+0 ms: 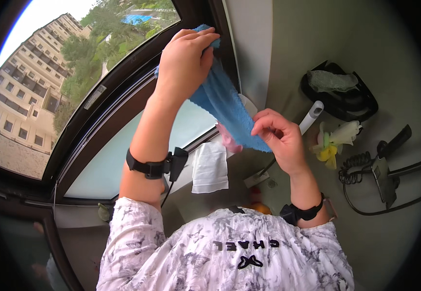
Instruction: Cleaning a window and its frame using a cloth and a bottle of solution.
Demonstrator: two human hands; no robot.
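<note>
Fingers (210,39) of the left hand (183,63) bend over the top end of a blue towel (225,104), upper centre of frame, thumb underneath; grip partly closed, cloth bunched in it. Right hand (285,145), right of centre, has thumb and index finger drawn almost together at the towel's lower right edge, other fingers curled loosely; exact pinch partly hidden. Towel hangs slantwise between the two hands, from the dark window frame (145,77) down toward the middle. Whether it touches the frame, cannot tell.

Just below the towel's lower end: pink cloth (228,139), partly covered. White cloth (210,167) hangs near it, at centre. Right of the right hand: white handle (312,115), slanting up; yellow-and-white gauzy bundle (331,144). Upper right: grey mesh (332,81) on a black holder (360,104). Far right: black coiled cord (355,167). Upper left, beyond the glass: beige building (23,102), green trees (87,63). Black straps ring both forearms.
</note>
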